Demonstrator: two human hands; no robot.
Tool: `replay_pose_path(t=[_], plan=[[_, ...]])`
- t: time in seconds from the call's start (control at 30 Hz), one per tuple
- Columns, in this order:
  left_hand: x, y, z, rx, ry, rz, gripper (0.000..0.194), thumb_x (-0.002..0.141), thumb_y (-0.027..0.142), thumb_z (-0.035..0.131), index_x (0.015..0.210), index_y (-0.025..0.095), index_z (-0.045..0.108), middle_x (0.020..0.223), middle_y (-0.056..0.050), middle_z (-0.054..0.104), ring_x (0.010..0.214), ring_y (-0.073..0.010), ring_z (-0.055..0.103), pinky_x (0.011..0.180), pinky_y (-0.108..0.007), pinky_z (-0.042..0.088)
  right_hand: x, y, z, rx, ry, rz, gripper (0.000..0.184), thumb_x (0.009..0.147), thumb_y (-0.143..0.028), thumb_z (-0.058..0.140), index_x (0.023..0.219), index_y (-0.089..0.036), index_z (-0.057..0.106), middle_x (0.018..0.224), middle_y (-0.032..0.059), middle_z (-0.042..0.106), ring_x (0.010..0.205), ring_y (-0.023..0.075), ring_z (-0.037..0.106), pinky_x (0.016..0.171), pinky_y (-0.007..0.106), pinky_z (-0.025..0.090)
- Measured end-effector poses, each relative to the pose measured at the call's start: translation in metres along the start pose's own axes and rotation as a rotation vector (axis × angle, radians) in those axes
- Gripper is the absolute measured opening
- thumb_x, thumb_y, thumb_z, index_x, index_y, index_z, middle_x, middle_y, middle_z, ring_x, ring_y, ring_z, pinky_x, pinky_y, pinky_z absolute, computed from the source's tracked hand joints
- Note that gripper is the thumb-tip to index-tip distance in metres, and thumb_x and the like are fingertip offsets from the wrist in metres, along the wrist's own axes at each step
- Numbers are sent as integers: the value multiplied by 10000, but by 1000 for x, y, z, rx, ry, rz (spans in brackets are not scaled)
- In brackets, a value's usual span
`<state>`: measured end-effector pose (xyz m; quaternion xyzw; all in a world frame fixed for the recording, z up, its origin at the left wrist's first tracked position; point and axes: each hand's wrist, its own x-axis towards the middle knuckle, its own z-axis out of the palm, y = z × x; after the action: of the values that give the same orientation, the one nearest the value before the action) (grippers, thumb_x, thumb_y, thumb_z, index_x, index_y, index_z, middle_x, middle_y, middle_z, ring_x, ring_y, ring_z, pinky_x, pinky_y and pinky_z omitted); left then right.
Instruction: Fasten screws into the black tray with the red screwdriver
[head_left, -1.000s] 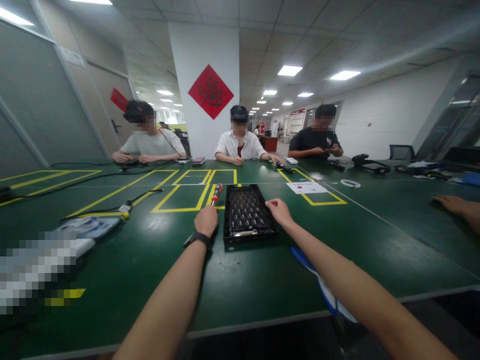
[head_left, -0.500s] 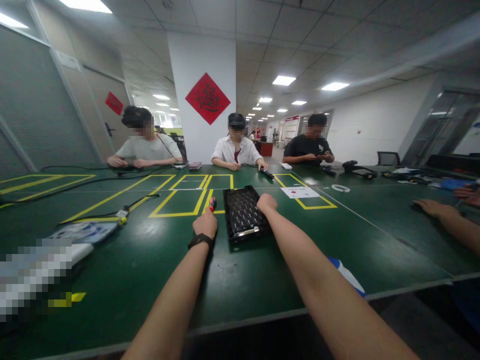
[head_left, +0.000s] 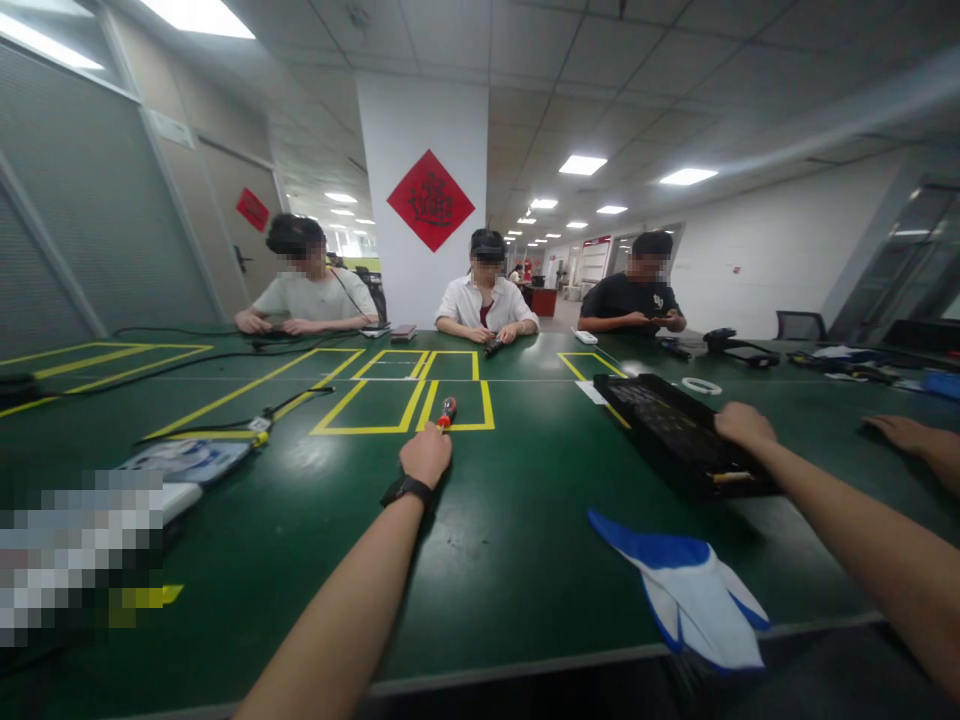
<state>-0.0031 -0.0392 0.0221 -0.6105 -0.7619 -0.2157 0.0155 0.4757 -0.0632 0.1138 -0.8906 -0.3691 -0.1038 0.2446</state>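
Right then: your left hand [head_left: 426, 455] was closed in a fist round the red-and-black-handled screwdriver [head_left: 447, 412]. The handle end poked out past your knuckles and the shaft was hidden in the fist. That hand sat on the green table [head_left: 510, 520], well left of the flat black plastic tray w/ a ribbed inside [head_left: 667, 420], which I'll use as the ref for everything else.

Your right hand [head_left: 744, 425] lay on the tray's near right edge, knuckles up. The fingers were out of sight on the far side, so I can't tell whether they'd clamped the rim or only pressed on it.

The tray lay flat on the table, skewed, w/ its far left corner over a white paper sheet [head_left: 589, 392]. The yellow tape boxes [head_left: 409, 405] were to its left, just beyond the screwdriver. A blue-and-white cloth piece [head_left: 686, 585] lay near the table edge, on your side of the tray. Another person's hand [head_left: 900, 432] rested flat on the table to the tray's right, apart from yours.

Judging by this, the step in hand was shifting or steadying the tray w/ the right hand while the tool waited in the left. Any further slide would call for keeping clear of that neighbour's hand, and for a firm hold on the rim so the tray didn't skew more.
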Motion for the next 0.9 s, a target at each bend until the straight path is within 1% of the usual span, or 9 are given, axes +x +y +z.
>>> replay_pose_path(t=[0.07,0.13,0.3,0.4,0.5,0.63,0.77,0.83,0.9], plan=[[1,0,0,-4,-20,16,323,787,338,332,870,139,572,860,-151,632,785,-268,602,622,-331,438,10,28,5,-36,-124,20,138,605,-69,621,477,-45,575,607,189,548,765,234,606,593,293,372],[3,0,1,9,-41,42,333,783,350,336,834,149,597,855,-146,634,795,-265,600,627,-328,441,20,49,14,-66,-208,30,151,622,-95,617,482,-56,573,607,165,536,796,246,598,608,304,367],[7,1,5,78,-18,107,393,814,349,291,824,134,620,853,-152,637,807,-253,600,672,-335,442,45,78,39,-119,-313,-14,90,671,-152,594,644,-75,632,713,167,560,863,243,579,654,318,357],[9,3,10,121,32,113,432,830,348,266,820,107,625,840,-163,635,799,-255,601,677,-339,441,55,88,49,-145,-334,-73,140,702,-191,562,763,-97,646,836,195,577,913,240,563,688,318,356],[11,6,13,152,39,115,444,835,343,261,805,101,631,842,-166,636,796,-262,602,670,-351,443,61,97,54,-170,-358,-137,213,750,-235,489,822,-105,642,922,217,581,928,247,559,709,315,367],[13,9,12,162,30,125,438,834,335,262,803,115,639,847,-155,642,798,-262,603,662,-351,446,65,107,60,-214,-384,-189,297,782,-276,412,864,-91,629,961,229,585,943,303,547,705,332,380],[13,9,10,156,13,109,452,831,356,255,807,124,643,851,-148,644,798,-259,603,657,-345,448,66,108,60,-228,-415,-268,308,790,-273,391,899,-87,612,992,200,587,951,283,542,728,310,381],[11,8,8,146,1,108,467,825,388,256,823,124,641,865,-149,644,806,-259,601,663,-343,449,61,106,53,-230,-372,-326,329,782,-280,412,985,-79,575,1040,190,570,982,268,524,759,298,374],[10,7,6,132,-22,103,479,821,411,254,841,125,639,884,-151,643,820,-256,599,675,-337,448,51,103,41,-231,-264,-404,393,769,-319,436,1067,-79,523,1066,184,555,986,263,516,769,305,373]])
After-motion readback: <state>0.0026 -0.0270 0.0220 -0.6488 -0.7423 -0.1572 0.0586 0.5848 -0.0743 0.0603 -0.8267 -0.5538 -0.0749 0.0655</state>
